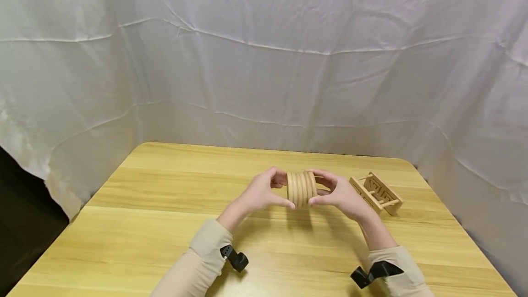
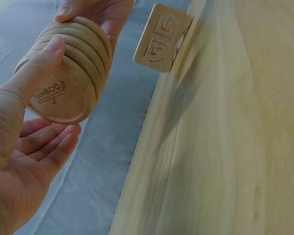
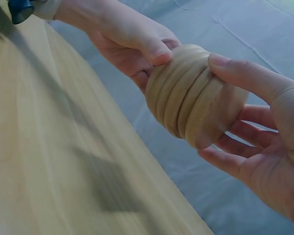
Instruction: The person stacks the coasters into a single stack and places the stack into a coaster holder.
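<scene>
A stack of round bamboo coasters [image 1: 300, 189] is held on its side above the table, between both hands. The left hand [image 1: 264, 190] grips its left end, thumb at the near edge and fingers at the far edge. At the other end, the right hand [image 1: 336, 195] holds the stack the same way. In the left wrist view, the end coaster [image 2: 63, 95] bears the word BAMBOO and a small drawing. Seen from the right wrist, the stack [image 3: 191, 98] shows several thick rounded rims pressed together, with a plain outer face.
A wooden coaster holder [image 1: 377, 192] with cut-out side panels and dowels stands on the table right of the right hand. The wood-grain table [image 1: 165, 237] ends at a grey-white cloth [image 1: 264, 81] hung behind and at the sides. Each sleeve carries a black wrist camera [image 1: 234, 258].
</scene>
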### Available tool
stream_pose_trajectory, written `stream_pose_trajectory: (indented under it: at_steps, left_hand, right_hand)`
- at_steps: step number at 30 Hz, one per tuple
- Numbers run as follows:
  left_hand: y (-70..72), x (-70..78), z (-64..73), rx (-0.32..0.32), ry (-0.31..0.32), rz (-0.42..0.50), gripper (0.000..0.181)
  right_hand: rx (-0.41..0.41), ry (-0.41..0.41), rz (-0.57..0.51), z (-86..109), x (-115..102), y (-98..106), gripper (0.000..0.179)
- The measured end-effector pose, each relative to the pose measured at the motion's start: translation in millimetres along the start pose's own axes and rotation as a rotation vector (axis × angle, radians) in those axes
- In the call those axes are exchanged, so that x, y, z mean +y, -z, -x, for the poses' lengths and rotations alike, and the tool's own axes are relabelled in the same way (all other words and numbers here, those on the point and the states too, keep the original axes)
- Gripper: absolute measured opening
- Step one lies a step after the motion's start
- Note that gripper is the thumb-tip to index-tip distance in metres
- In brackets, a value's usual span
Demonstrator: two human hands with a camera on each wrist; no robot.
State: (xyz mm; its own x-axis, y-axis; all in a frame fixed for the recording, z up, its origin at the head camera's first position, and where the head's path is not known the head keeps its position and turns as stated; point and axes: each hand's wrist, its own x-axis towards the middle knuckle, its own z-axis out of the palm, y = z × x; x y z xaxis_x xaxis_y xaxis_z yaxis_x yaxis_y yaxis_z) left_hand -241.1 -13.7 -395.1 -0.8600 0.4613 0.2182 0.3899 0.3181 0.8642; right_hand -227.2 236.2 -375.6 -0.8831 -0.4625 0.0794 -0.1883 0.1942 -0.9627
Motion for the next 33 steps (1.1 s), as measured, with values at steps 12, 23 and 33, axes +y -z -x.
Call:
stream_pose_trajectory:
  at_steps: [12, 23, 33]
  left_hand:
    - [-15.0, 15.8, 2.2, 0.091, -0.039, -0.077, 0.075]
    - [-32.6, 35.5, -7.3, 0.137, -0.04, -0.107, 0.077]
    - [-46.6, 51.4, -20.0, 0.143, -0.044, -0.118, 0.077]
  right_hand:
    - [-0.083, 0.064, -0.023, 5.7, -6.6, 18.9, 0.079]
    - [-0.131, 0.094, -0.105, 16.9, -13.3, 41.7, 0.074]
    - [-0.14, 0.216, -0.098, 25.4, -12.3, 64.7, 0.071]
